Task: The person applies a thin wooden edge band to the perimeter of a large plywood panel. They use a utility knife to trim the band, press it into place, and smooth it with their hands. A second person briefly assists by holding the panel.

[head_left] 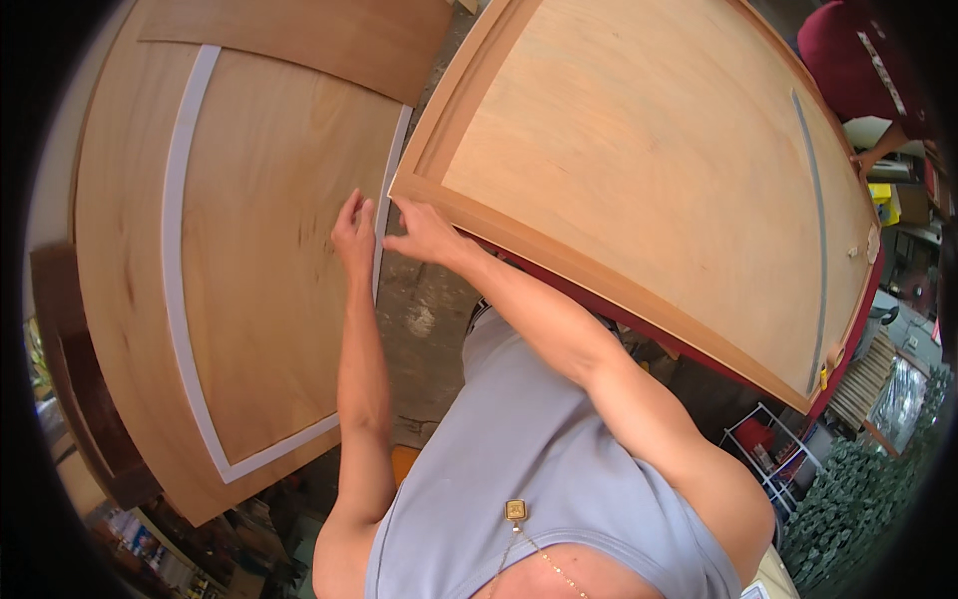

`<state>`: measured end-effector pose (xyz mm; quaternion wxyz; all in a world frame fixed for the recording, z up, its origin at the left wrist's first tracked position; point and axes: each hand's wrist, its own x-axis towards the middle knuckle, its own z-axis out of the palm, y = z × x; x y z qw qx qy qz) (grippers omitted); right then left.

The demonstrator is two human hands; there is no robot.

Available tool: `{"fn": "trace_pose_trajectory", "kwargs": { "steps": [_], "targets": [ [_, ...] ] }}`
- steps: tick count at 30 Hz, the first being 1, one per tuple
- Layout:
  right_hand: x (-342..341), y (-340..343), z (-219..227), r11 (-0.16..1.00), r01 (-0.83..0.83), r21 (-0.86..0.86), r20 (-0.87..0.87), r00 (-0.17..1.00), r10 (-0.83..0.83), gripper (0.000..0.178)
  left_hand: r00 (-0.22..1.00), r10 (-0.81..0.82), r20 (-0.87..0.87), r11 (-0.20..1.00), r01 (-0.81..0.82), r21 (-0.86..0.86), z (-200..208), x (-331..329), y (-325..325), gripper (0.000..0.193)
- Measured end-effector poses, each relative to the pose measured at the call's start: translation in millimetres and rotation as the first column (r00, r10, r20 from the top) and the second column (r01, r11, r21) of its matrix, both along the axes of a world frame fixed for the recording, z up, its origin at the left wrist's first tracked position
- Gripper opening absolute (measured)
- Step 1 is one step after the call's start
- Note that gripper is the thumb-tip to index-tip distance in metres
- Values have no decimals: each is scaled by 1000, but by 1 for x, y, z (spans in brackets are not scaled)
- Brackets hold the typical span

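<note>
My right hand (427, 234) is at the near left corner of a large framed plywood panel (619, 150). Its fingertips lie at or against the corner of the frame, and its thumb points left, away from the fingers. Just to the left, my left hand (354, 235) is raised over the right edge of another plywood panel (269, 220), which has white strips (180, 250) on it. That hand's fingers are loosely bent, the thumb is apart, and nothing shows between them. Whether it touches the panel I cannot tell.
A loose brown board (309, 45) overlaps the far end of the left panel. Dark brown wood (90, 369) stands at far left. A co-worker's hand (870, 160) is by the framed panel's far right edge. A white wire rack (773, 454) stands below that panel.
</note>
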<state>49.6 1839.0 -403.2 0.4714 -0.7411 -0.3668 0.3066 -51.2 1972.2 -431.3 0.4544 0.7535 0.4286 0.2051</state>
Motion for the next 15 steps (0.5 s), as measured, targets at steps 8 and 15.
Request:
{"fn": "trace_pose_trajectory", "kwargs": {
  "steps": [8, 15],
  "targets": [
    [-16, -228, 35, 930, 45, -366, -118, 989, -95, 53, 854, -463, -237, 840, 508, 191, 24, 61, 17, 39],
    [-16, -360, 65, 642, 534, -550, -20, 760, -650, 46, 745, -589, -314, 755, 645, 114, 27, 82, 32, 26]
  ]
}}
